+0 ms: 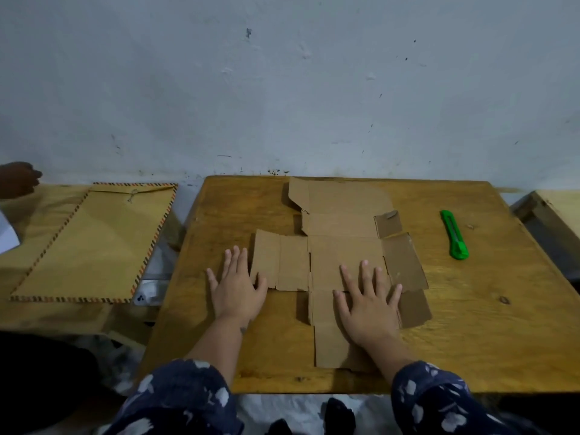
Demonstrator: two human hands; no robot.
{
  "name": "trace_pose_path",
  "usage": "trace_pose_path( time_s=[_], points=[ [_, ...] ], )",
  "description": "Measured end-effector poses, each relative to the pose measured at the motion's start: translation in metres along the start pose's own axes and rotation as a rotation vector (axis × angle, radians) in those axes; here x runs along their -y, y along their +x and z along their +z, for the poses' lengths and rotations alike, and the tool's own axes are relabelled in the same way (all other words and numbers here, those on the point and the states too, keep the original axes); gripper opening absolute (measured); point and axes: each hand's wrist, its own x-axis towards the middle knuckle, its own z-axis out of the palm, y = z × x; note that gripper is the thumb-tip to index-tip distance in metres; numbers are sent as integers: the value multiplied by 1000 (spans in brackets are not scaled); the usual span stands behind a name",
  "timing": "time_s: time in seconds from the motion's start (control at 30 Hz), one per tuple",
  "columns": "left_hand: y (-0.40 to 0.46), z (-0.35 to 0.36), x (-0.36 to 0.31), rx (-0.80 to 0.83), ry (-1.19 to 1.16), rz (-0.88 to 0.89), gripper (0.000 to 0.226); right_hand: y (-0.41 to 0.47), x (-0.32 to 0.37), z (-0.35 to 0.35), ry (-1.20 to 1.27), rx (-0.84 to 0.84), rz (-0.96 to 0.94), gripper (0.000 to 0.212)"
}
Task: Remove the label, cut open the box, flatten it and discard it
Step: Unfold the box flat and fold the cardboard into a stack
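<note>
The brown cardboard box [342, 243] lies unfolded and flat on the wooden table [470, 324], its flaps spread out in all directions. My right hand [368, 304] presses palm-down on the near middle panel with fingers spread straight. My left hand [237, 287] lies flat at the box's left edge, mostly on the table, its thumb touching the left flap. A green utility knife [454, 235] rests on the table to the right of the box, apart from both hands. No label is visible on the cardboard.
A large brown envelope [94, 243] with a striped border lies on a lower surface to the left. Another person's hand [17, 178] shows at the far left edge. A second wooden piece [552, 211] stands at the far right. A grey wall rises behind the table.
</note>
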Motion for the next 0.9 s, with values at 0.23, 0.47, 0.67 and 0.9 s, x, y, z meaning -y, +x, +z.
trace_pose_path(
  time_s=[0.23,0.47,0.67,0.9],
  points=[
    [1,3,-11,24,-30,40,73,-4,4,-4,2,20,16,59],
    [36,-17,-88,-94,60,263,63,40,3,-39,126,-226,53,48],
    [42,5,-132,57,142,361,66,109,-20,-73,105,-268,67,48],
    [49,36,-99,143,229,234,83,176,-42,-76,168,-55,200,55]
  ],
)
